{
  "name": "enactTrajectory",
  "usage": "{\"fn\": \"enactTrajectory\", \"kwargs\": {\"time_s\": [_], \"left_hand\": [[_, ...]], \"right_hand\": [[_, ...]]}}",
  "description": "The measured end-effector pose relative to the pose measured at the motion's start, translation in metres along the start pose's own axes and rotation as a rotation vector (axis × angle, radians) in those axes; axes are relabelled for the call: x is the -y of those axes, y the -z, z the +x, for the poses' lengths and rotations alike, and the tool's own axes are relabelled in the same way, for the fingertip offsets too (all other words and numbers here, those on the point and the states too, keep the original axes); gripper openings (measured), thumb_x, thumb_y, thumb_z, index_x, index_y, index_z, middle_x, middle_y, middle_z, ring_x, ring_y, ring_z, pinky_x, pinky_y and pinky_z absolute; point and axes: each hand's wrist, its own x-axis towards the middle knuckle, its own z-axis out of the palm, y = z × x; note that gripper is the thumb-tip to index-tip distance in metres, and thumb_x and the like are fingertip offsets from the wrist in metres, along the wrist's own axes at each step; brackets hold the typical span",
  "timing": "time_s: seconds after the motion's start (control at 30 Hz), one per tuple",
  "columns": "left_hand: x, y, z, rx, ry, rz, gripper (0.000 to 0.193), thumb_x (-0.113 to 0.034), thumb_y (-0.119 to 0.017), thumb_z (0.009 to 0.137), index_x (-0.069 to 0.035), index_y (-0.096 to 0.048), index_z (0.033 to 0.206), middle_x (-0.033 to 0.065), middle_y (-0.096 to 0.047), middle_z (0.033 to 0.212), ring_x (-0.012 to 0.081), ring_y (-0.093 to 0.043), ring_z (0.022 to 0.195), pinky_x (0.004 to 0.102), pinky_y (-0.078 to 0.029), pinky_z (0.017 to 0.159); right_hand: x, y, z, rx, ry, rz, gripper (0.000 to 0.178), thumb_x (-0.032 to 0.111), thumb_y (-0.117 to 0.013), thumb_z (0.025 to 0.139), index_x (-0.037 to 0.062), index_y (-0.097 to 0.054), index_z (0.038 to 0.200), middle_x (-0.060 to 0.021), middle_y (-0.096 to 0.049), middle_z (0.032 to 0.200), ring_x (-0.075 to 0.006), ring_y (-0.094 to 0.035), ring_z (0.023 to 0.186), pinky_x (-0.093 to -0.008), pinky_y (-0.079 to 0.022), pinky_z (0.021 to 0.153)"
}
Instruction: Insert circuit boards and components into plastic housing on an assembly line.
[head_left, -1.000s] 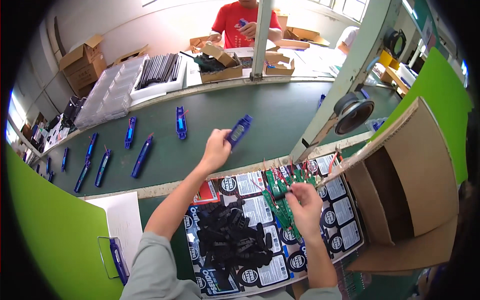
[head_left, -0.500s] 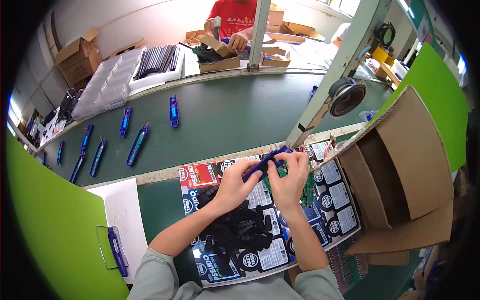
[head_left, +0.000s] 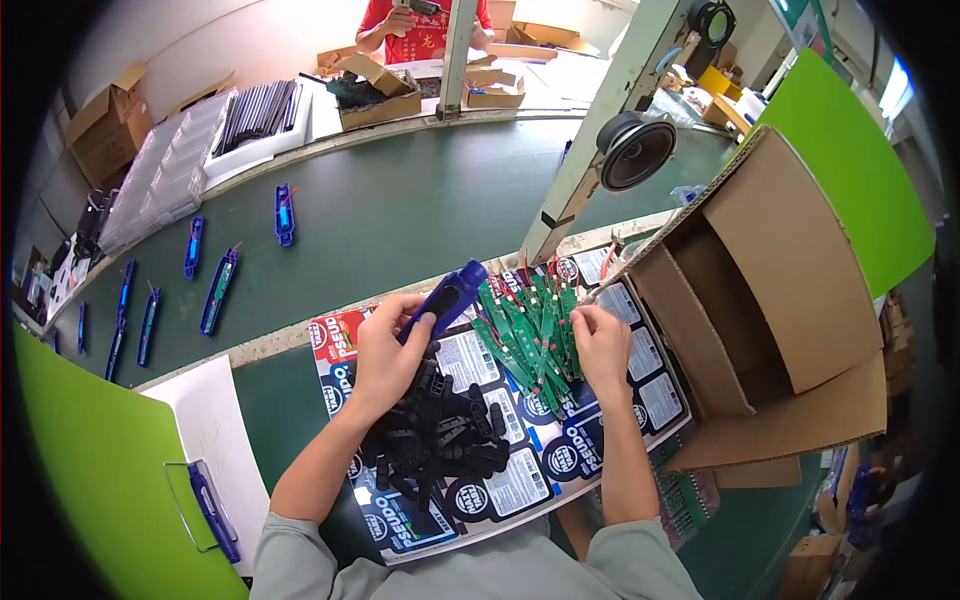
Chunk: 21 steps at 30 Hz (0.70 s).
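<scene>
A long blue plastic casing (head_left: 441, 303) with a black strip set along its face is gripped between the thumb and fingers of my left hand (head_left: 388, 350), tilted with its far end up to the right. To its right, my right hand (head_left: 603, 350) is pinched closed beside the pile of green circuit boards (head_left: 537, 345); whatever its fingertips hold, if anything, is too small to make out. Thin red wires stick out from the far ends of the boards. Below my left hand lies a heap of small black plastic parts (head_left: 440, 435), on a printed cardboard sheet (head_left: 515, 480).
Several blue casings (head_left: 220, 290) lie on the green conveyor belt (head_left: 400, 205). An open cardboard box (head_left: 780, 300) stands at the right, near a post bearing a speaker (head_left: 636, 152). At the left is a clipboard (head_left: 200, 500) with paper. Opposite, a person in red works near boxes.
My hands have parted: the left keeps the blue casing and moves left, while the right has let go of it and sits beside the circuit boards. The whole view has shifted.
</scene>
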Motion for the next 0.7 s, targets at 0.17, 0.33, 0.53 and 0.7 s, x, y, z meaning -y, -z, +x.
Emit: {"fn": "enactTrajectory", "kwargs": {"time_s": [0.17,0.33,0.53,0.7], "left_hand": [[-0.002,0.002,-0.001,0.026,0.016,-0.004,0.021,-0.002,-0.066,0.092,0.006,-0.065,0.112,0.0073,-0.069,0.091,0.0094,-0.061,0.075,0.0252,-0.050,0.068],[-0.002,0.002,0.000,0.012,0.005,-0.016,0.021,-0.002,-0.066,0.091,0.005,-0.066,0.111,0.0067,-0.069,0.089,0.0089,-0.060,0.074,0.0251,-0.049,0.068],[-0.007,0.006,-0.002,0.099,0.039,0.090,0.022,-0.002,-0.063,0.095,0.006,-0.063,0.115,0.0068,-0.069,0.097,0.0094,-0.064,0.087,0.0249,-0.051,0.078],[0.006,-0.001,-0.004,0.112,0.147,-0.120,0.023,-0.007,-0.066,0.093,0.005,-0.066,0.112,0.0081,-0.071,0.091,0.0127,-0.065,0.081,0.0283,-0.051,0.075]], "right_hand": [[-0.001,-0.017,-0.003,-0.006,0.101,-0.224,0.021,0.015,-0.069,0.091,-0.0018,-0.070,0.102,-0.0195,-0.071,0.095,-0.0384,-0.068,0.088,-0.0470,-0.052,0.078],[-0.002,-0.020,-0.004,0.041,0.037,-0.154,0.025,0.013,-0.073,0.087,-0.0023,-0.066,0.106,-0.0180,-0.067,0.094,-0.0372,-0.066,0.088,-0.0452,-0.051,0.077],[-0.004,-0.025,-0.006,-0.039,0.056,0.006,0.018,0.011,-0.071,0.085,-0.0002,-0.062,0.095,-0.0156,-0.066,0.084,-0.0335,-0.065,0.077,-0.0446,-0.049,0.071],[0.038,0.003,-0.011,-0.070,-0.036,0.147,0.017,0.010,-0.070,0.083,0.0019,-0.056,0.090,-0.0089,-0.060,0.065,-0.0185,-0.059,0.056,-0.0342,-0.046,0.056]]}}
